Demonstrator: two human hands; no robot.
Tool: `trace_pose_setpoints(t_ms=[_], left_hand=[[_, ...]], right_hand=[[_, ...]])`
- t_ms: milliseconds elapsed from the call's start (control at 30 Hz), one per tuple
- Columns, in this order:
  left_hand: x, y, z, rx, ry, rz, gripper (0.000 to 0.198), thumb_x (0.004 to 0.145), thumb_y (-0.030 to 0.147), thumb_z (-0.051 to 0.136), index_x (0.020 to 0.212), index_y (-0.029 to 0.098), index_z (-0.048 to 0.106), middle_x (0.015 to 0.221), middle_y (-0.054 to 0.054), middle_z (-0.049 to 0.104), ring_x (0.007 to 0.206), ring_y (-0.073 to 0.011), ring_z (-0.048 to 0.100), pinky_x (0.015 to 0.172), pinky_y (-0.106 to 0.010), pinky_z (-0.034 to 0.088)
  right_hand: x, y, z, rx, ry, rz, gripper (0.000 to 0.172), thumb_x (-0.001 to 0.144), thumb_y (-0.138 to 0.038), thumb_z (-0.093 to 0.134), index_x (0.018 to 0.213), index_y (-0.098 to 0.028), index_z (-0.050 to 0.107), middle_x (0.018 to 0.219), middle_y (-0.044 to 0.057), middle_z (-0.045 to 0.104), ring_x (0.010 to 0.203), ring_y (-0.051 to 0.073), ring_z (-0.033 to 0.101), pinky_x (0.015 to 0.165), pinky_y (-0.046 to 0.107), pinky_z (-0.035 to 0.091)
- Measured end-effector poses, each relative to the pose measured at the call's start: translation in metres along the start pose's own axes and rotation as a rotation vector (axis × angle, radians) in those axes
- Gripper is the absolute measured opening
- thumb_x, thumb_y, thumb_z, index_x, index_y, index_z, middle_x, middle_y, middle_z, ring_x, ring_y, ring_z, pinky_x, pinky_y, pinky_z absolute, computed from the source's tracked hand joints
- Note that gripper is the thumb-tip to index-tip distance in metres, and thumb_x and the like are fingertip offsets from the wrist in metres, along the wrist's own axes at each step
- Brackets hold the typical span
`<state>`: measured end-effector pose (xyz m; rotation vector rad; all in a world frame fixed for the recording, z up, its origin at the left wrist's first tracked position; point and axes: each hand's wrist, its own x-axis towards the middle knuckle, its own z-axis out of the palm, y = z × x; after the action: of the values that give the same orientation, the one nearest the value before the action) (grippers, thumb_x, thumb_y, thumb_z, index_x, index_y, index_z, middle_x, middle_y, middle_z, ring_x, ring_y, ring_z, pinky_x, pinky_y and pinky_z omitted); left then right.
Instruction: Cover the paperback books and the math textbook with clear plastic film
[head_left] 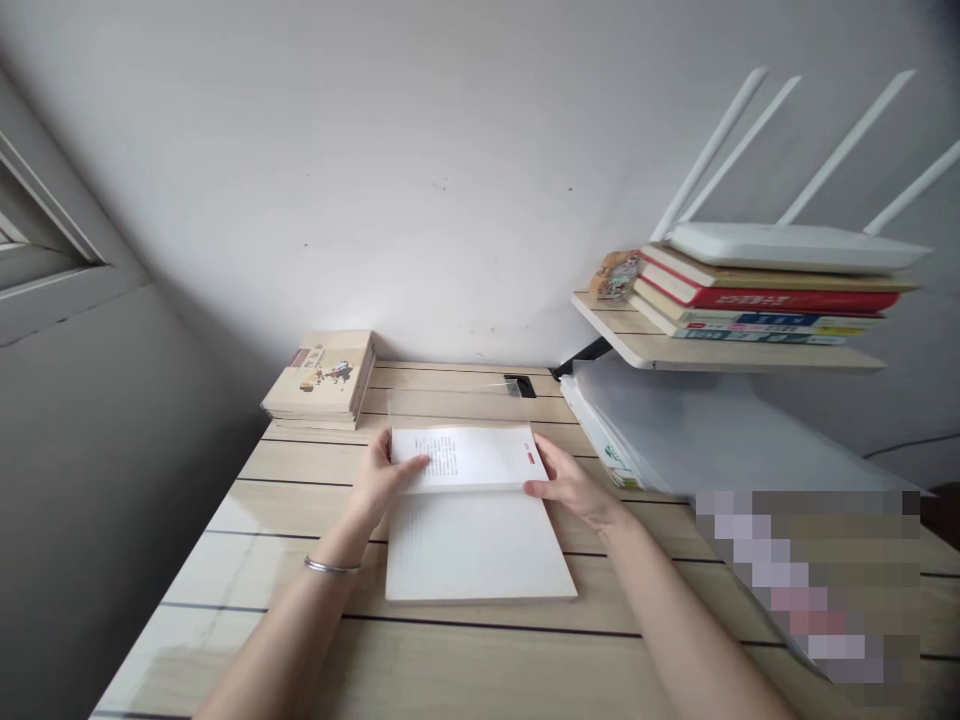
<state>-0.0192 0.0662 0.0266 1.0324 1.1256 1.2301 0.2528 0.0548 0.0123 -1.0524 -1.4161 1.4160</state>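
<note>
A white book [474,540] lies on the pale wooden desk [247,530] in front of me, its cover or first leaf [480,455] folded back at the far end and showing printed text. My left hand [382,478] grips the left edge of that raised leaf, thumb on top. My right hand [570,485] holds the right edge, fingers curled against it. A thin silver bracelet [330,567] circles my left wrist.
A stack of beige books [322,380] sits at the desk's far left corner. At right, a small shelf [720,350] carries several books [757,300] and a white router [795,245] with antennas. Clear plastic folders [697,430] lie beneath it. Grey walls close the back and left.
</note>
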Motion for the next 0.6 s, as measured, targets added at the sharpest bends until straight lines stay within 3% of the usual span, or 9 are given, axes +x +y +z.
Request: trace_pose_setpoints(t_ms=[67, 233, 367, 467, 533, 600], left_hand=[[0.0005, -0.0011, 0.0008, -0.023, 0.01, -0.001, 0.048, 0.051, 0.029, 0.084, 0.086, 0.015, 0.056, 0.082, -0.006, 0.069, 0.071, -0.0176, 0.065, 0.063, -0.027, 0.052], [0.0008, -0.0008, 0.0, -0.045, 0.021, -0.012, 0.049, 0.047, 0.029, 0.086, 0.083, 0.015, 0.055, 0.079, -0.004, 0.068, 0.068, -0.016, 0.064, 0.061, -0.025, 0.051], [-0.0004, 0.0019, -0.0003, -0.066, 0.017, -0.003, 0.049, 0.047, 0.028, 0.086, 0.082, 0.015, 0.055, 0.078, -0.004, 0.068, 0.068, -0.0158, 0.063, 0.061, -0.025, 0.051], [-0.0004, 0.0005, -0.0003, -0.079, 0.021, 0.02, 0.049, 0.048, 0.029, 0.085, 0.084, 0.015, 0.055, 0.081, -0.005, 0.067, 0.071, -0.0169, 0.063, 0.063, -0.026, 0.05], [-0.0001, -0.0021, -0.0003, -0.079, 0.023, 0.025, 0.05, 0.049, 0.03, 0.085, 0.086, 0.016, 0.055, 0.083, -0.005, 0.066, 0.072, -0.0174, 0.063, 0.064, -0.027, 0.05], [0.0002, -0.0048, -0.0002, -0.077, 0.029, 0.036, 0.049, 0.05, 0.03, 0.084, 0.087, 0.016, 0.055, 0.084, -0.004, 0.066, 0.073, -0.0172, 0.062, 0.066, -0.027, 0.05]], right_hand=[[0.0001, 0.0003, -0.0027, -0.026, -0.02, -0.006, 0.072, 0.057, -0.037, 0.083, 0.121, -0.022, 0.053, 0.116, 0.008, 0.062, 0.108, 0.027, 0.056, 0.092, 0.038, 0.044], [0.006, 0.0088, -0.0008, -0.031, -0.017, -0.036, 0.068, 0.061, -0.039, 0.08, 0.121, -0.021, 0.052, 0.117, 0.009, 0.062, 0.111, 0.027, 0.056, 0.092, 0.038, 0.045], [0.0062, 0.0076, 0.0015, -0.012, 0.095, -0.033, 0.072, 0.057, -0.04, 0.082, 0.119, -0.022, 0.05, 0.114, 0.009, 0.063, 0.11, 0.027, 0.056, 0.09, 0.039, 0.046], [0.0043, 0.0027, -0.0013, -0.062, 0.177, -0.008, 0.064, 0.051, -0.043, 0.084, 0.105, -0.022, 0.056, 0.105, 0.008, 0.066, 0.101, 0.026, 0.059, 0.085, 0.038, 0.047], [0.0033, 0.0006, -0.005, -0.119, 0.224, 0.028, 0.05, 0.054, -0.053, 0.079, 0.089, -0.021, 0.06, 0.096, 0.007, 0.068, 0.094, 0.025, 0.06, 0.083, 0.037, 0.046], [0.0032, 0.0006, -0.0084, -0.183, 0.35, 0.069, 0.046, 0.059, -0.062, 0.071, 0.077, -0.021, 0.061, 0.088, 0.006, 0.068, 0.09, 0.025, 0.06, 0.082, 0.037, 0.044]])
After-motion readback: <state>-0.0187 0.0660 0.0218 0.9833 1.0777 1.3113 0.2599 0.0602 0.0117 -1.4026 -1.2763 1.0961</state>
